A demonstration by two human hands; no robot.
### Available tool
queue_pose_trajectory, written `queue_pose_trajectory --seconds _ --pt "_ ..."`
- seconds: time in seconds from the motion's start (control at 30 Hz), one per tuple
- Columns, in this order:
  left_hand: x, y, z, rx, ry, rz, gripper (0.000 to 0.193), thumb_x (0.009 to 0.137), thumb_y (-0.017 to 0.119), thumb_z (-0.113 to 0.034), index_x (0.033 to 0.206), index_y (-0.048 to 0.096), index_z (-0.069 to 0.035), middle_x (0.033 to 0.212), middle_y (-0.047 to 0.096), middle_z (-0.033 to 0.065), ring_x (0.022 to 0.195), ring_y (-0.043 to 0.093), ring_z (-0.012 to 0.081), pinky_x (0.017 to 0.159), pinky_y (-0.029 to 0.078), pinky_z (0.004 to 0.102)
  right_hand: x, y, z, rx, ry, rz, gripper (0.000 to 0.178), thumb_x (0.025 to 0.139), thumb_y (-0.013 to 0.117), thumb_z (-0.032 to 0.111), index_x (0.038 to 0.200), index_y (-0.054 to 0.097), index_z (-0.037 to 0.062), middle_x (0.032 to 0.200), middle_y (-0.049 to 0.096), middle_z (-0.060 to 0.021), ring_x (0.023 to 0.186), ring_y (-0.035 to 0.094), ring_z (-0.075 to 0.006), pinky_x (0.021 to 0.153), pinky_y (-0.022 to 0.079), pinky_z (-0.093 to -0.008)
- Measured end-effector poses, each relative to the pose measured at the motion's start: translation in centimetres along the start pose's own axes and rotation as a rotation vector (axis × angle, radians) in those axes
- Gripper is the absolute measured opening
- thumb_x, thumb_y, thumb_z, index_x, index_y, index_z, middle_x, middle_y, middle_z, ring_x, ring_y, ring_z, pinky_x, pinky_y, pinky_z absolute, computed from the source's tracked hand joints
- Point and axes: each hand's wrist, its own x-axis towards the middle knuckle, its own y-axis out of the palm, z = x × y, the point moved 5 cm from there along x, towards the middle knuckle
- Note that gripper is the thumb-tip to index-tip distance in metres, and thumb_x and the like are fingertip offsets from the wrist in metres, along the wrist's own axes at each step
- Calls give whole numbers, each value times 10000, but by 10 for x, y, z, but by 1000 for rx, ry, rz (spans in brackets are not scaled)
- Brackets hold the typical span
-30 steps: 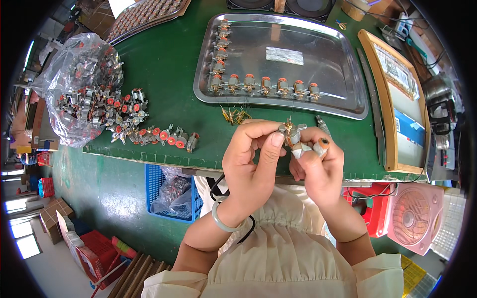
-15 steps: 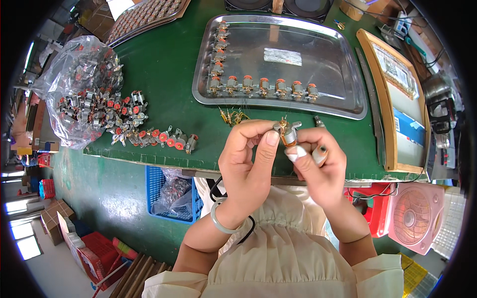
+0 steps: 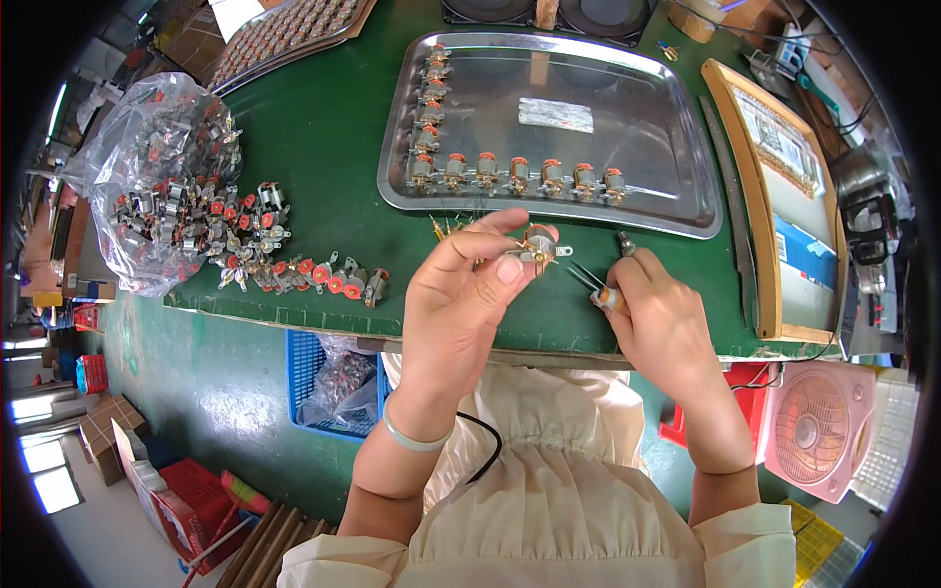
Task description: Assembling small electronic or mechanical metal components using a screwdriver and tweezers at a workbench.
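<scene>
In the middle, my left hand (image 3: 453,294) pinches a small metal component (image 3: 538,243) with metal tabs between thumb and fingertips, raised over the table's near part. My right hand (image 3: 663,321) is closed beside it to the right, gripping thin two-pronged tweezers (image 3: 586,276) whose tips point toward the component without visibly touching it. Part of the tweezers is hidden in the fingers. Just beyond that hand, a short metal cylinder-like piece (image 3: 626,241) shows; its lower end is covered. Small brass-coloured parts (image 3: 440,227) lie partly hidden behind my left hand.
A steel tray (image 3: 647,218) holds red-topped components along its left and near sides. Left of it, more components (image 3: 338,282) spill from a clear plastic bag (image 3: 147,127). A wooden frame (image 3: 771,294) stands at the right. Below the table edge sits a blue basket (image 3: 306,377).
My hands have parted: the left has moved slightly left and up with the component, now turned differently. My right hand has let go of it and moved right, with tweezer prongs now showing.
</scene>
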Motion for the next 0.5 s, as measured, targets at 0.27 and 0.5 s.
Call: queue_pose_trajectory --seconds 0.27,0.5 --pt "-3 4 5 122 11 82 103 836 548 -37 922 510 4 1168 488 192 1021 521 216 848 436 304 2 -26 11 624 -156 -184 222 657 621 -19 858 529 8 637 515 -87 508 503 -184 456 402 -280" --pt "-3 9 4 199 73 137 133 835 526 9 960 482 9 1176 482 202 1022 520 204 864 428 308 0 -26 16 463 -357 -273 287 608 603 -54 877 532 15 639 512 -69 496 499 -195 453 405 -292"
